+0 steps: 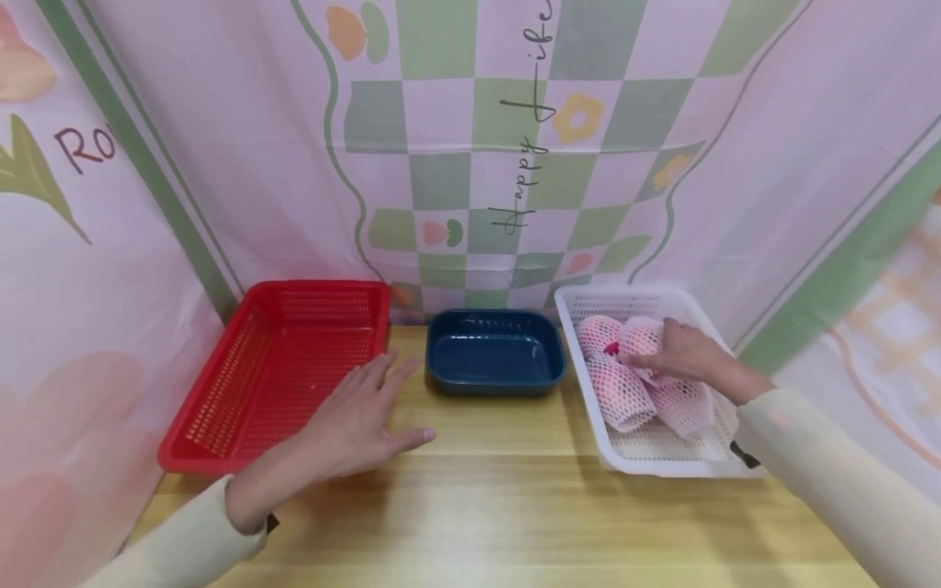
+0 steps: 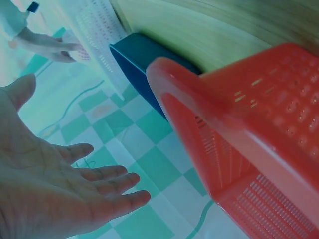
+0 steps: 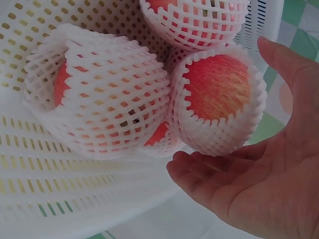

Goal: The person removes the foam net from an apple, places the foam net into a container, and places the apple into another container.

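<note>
In the white basket [image 1: 613, 457] at the right lie several apples in white foam nets. My right hand [image 1: 687, 351] reaches in over the back apple [image 1: 638, 336]. In the right wrist view this apple [image 3: 219, 89] shows red through its net's opening; my fingertips [image 3: 187, 162] are right at its underside, while the thumb stands out straight beside it. Another netted apple [image 3: 99, 94] lies close by. My left hand [image 1: 353, 425] hovers palm down with spread fingers, near the right side of the red basket [image 1: 331, 351], holding nothing.
A dark blue tray [image 1: 496, 355] sits between the two baskets on the wooden table [image 1: 478, 506]. Behind them hangs a patterned curtain [image 1: 507, 180], which also closes off both sides. The baskets have raised rims.
</note>
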{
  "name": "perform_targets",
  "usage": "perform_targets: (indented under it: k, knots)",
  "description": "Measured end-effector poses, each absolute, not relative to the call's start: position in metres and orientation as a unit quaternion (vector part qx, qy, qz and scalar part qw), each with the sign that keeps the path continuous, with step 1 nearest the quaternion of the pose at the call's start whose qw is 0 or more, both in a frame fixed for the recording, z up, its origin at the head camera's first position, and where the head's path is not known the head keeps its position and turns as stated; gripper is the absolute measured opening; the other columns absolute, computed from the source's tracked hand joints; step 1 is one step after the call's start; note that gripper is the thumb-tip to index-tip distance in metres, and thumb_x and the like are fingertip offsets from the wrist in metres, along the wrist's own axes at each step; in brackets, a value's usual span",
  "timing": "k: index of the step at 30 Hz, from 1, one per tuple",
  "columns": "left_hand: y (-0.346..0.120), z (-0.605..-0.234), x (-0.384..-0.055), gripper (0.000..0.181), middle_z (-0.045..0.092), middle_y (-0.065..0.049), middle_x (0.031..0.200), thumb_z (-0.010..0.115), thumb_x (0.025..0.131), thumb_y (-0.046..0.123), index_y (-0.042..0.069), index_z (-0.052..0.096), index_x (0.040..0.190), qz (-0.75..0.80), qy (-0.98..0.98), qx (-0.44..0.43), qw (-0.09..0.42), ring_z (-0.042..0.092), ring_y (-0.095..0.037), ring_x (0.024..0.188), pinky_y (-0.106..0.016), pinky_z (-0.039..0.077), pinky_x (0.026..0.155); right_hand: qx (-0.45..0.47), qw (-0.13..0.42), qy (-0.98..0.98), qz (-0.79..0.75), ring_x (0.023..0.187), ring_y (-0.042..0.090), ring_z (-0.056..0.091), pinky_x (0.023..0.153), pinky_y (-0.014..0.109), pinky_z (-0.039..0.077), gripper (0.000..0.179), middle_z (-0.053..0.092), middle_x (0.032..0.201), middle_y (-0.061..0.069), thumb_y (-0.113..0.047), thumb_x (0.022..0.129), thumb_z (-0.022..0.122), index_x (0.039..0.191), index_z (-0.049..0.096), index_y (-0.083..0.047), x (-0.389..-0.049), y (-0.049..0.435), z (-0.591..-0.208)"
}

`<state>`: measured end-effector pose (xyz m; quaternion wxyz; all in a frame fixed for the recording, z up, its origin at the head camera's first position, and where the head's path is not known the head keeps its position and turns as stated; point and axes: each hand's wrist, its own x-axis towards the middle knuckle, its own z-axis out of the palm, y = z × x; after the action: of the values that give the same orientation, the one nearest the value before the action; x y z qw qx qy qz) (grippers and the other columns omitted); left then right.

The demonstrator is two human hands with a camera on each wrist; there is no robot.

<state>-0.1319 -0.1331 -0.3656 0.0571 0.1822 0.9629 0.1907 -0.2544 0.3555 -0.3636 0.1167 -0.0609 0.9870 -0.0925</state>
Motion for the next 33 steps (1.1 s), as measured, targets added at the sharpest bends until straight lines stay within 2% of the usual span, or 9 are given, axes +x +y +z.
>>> perform_targets:
  k: [4,7,11,15,25,30,33]
  knots:
    - [-0.130,-0.368,-0.129,0.099,0.018,-0.017,0.176,0.070,0.091,0.068,0.021,0.030,0.168,0.195,0.962,0.178,0.063,0.023,-0.043,0.159,-0.062,0.022,0.128,-0.058,0.126,0.985,-0.097,0.079,0.039,0.066,0.081,0.060,0.059,0.117,0.064,0.083,0.024,-0.065,0.091,0.072,0.133,0.030,0.037,-0.259,0.356,-0.367]
    - [-0.128,-0.371,-0.128,0.098,0.018,-0.016,0.176,0.071,0.091,0.067,0.022,0.030,0.168,0.198,0.962,0.178,0.066,0.023,-0.043,0.159,-0.062,0.023,0.128,-0.056,0.124,0.985,-0.103,0.074,0.034,0.064,0.077,0.055,0.059,0.113,0.063,0.077,0.018,-0.064,0.091,0.074,0.128,0.034,0.035,-0.261,0.355,-0.369]
    - [-0.126,-0.374,-0.126,0.097,0.020,-0.017,0.175,0.072,0.091,0.066,0.023,0.031,0.168,0.202,0.960,0.180,0.070,0.024,-0.043,0.159,-0.063,0.023,0.128,-0.049,0.116,0.984,-0.124,0.068,0.029,0.062,0.066,0.044,0.057,0.097,0.064,0.074,0.015,-0.059,0.089,0.078,0.116,0.043,0.028,-0.263,0.353,-0.373]
    - [-0.124,-0.375,-0.124,0.097,0.020,-0.016,0.175,0.073,0.090,0.066,0.024,0.031,0.168,0.206,0.959,0.180,0.074,0.024,-0.042,0.159,-0.063,0.024,0.127,-0.040,0.111,0.984,-0.135,0.067,0.028,0.060,0.061,0.037,0.052,0.089,0.064,0.073,0.015,-0.056,0.088,0.080,0.110,0.045,0.022,-0.263,0.351,-0.376]
    - [-0.117,-0.383,-0.118,0.098,0.020,-0.013,0.176,0.072,0.089,0.069,0.025,0.032,0.167,0.205,0.959,0.180,0.079,0.026,-0.042,0.158,-0.061,0.023,0.128,-0.028,0.094,0.986,-0.138,0.065,0.028,0.060,0.056,0.035,0.049,0.073,0.064,0.072,0.016,-0.052,0.088,0.081,0.099,0.049,0.012,-0.266,0.351,-0.381]
    - [-0.113,-0.387,-0.115,0.098,0.019,-0.012,0.176,0.071,0.089,0.070,0.027,0.031,0.168,0.211,0.957,0.180,0.083,0.027,-0.042,0.158,-0.061,0.023,0.128,-0.025,0.077,0.986,-0.146,0.065,0.029,0.061,0.055,0.037,0.052,0.078,0.063,0.074,0.018,-0.050,0.087,0.083,0.106,0.049,0.017,-0.265,0.352,-0.379]
    - [-0.113,-0.389,-0.114,0.098,0.019,-0.011,0.176,0.070,0.090,0.071,0.028,0.030,0.168,0.214,0.956,0.182,0.086,0.026,-0.042,0.158,-0.061,0.023,0.128,-0.027,0.061,0.987,-0.145,0.070,0.034,0.061,0.059,0.043,0.056,0.087,0.061,0.080,0.023,-0.049,0.086,0.084,0.114,0.047,0.024,-0.264,0.352,-0.376]
